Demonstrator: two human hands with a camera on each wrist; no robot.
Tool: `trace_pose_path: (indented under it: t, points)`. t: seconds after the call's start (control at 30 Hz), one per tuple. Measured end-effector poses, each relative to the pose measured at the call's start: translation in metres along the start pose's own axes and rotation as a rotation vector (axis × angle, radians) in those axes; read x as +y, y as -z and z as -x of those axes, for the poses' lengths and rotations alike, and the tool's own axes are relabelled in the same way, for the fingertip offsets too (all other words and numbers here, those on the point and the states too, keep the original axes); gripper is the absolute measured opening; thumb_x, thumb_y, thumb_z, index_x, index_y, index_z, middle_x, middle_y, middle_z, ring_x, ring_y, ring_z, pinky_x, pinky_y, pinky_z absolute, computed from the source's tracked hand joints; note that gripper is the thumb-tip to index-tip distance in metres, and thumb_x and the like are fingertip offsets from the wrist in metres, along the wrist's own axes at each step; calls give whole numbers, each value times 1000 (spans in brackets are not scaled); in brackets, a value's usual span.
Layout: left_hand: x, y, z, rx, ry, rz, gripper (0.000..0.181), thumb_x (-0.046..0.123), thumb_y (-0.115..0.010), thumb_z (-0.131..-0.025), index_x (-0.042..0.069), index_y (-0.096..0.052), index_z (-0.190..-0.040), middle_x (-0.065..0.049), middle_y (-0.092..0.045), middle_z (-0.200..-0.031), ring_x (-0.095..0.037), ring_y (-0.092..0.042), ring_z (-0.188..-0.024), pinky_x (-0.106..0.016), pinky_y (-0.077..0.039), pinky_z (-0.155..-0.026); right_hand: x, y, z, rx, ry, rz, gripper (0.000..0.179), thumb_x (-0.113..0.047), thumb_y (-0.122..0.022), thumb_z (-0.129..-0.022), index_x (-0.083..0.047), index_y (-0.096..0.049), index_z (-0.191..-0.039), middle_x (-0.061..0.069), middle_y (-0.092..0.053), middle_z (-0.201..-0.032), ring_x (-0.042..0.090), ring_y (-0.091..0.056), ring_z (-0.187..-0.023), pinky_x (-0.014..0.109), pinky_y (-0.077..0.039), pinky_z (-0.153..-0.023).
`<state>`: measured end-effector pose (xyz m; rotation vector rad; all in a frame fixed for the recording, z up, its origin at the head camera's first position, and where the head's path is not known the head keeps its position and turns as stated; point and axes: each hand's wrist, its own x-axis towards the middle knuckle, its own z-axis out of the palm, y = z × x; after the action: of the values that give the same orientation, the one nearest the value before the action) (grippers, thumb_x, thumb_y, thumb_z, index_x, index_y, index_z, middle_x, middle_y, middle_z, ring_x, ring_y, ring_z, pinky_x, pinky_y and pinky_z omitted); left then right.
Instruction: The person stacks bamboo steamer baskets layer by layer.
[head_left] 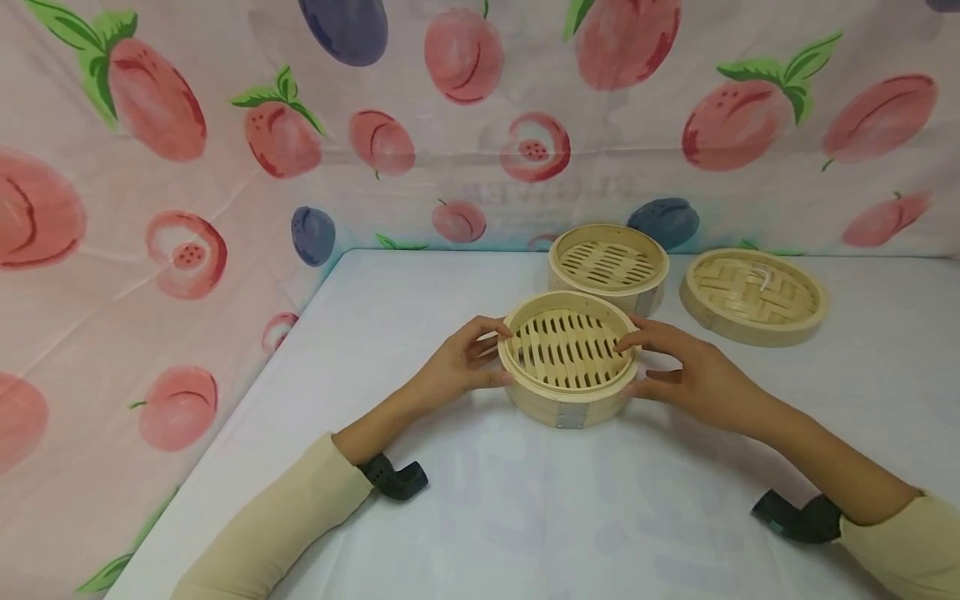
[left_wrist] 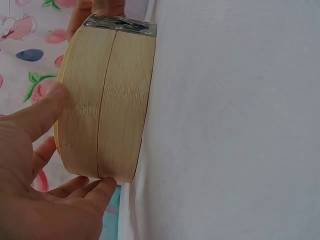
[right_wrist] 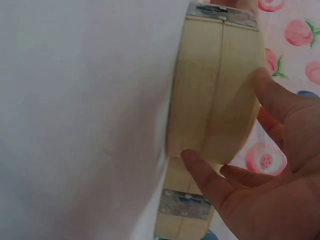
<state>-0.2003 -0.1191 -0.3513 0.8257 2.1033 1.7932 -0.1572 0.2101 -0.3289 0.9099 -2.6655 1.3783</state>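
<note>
A round bamboo steamer basket (head_left: 536, 402) with a slatted floor sits on the white table, its metal clasp facing front. My left hand (head_left: 450, 367) grips the basket's left side, with the thumb at the front wall and fingertips over the rim. On the opposite side, my right hand (head_left: 701, 375) holds it the same way, index finger reaching over the rim. The left wrist view has the curved wall (left_wrist: 105, 100) between thumb and fingers. In the right wrist view, the fingers (right_wrist: 200, 170) lie along the wall's lower part.
Just behind stands a second steamer basket (head_left: 645, 302), partly hidden by the front one. A woven bamboo lid (head_left: 750, 329) with a small white loop lies to its right. Fruit-printed cloth (head_left: 420, 67) hangs behind and to the left of the table (head_left: 450, 500).
</note>
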Motion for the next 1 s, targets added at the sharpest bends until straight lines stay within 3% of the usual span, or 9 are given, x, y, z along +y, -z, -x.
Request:
trace_pose_path:
  t: [0.2,0.43,0.63,0.87,1.0]
  points:
    - [-6,-2,2,36,-35,7,48,-8,-74,-79,0,-51,-120,-10,-34,-150,-25,-39,-133,-32,-35,-107,-9,15,-9,19,-48,127,44,-22,-72,-87,-16,-55,-127,15,-39,-145,42,-46,-124,47,-53,-83]
    - [-13,-5,3,77,-43,76,43,-8,-73,-79,-1,-55,-117,-8,-35,-150,-26,-41,-132,-36,-37,-106,-5,42,-26,110,-211,230,50,-37,-67,-90,-21,-51,-135,8,-44,-141,41,-46,-124,61,-45,-89]
    - [-16,-5,3,81,-37,100,42,-7,-72,-79,-1,-56,-117,-4,-36,-149,-27,-43,-130,-36,-40,-103,9,66,-40,168,-358,125,60,-48,-59,-92,-22,-41,-143,14,-36,-148,38,-40,-130,61,-41,-93]
    - [-16,-4,2,77,-37,109,41,-7,-71,-80,0,-56,-118,-3,-37,-149,-27,-43,-130,-36,-40,-103,23,71,-54,190,-367,37,67,-49,-59,-91,-19,-37,-147,14,-30,-152,39,-39,-131,59,-38,-98]
    - [-16,-4,2,77,-34,115,40,-8,-70,-81,-1,-55,-118,-4,-37,-149,-27,-43,-130,-37,-40,-103,29,66,-62,215,-345,17,61,-45,-61,-92,-14,-43,-142,12,-31,-151,39,-38,-131,59,-36,-100]
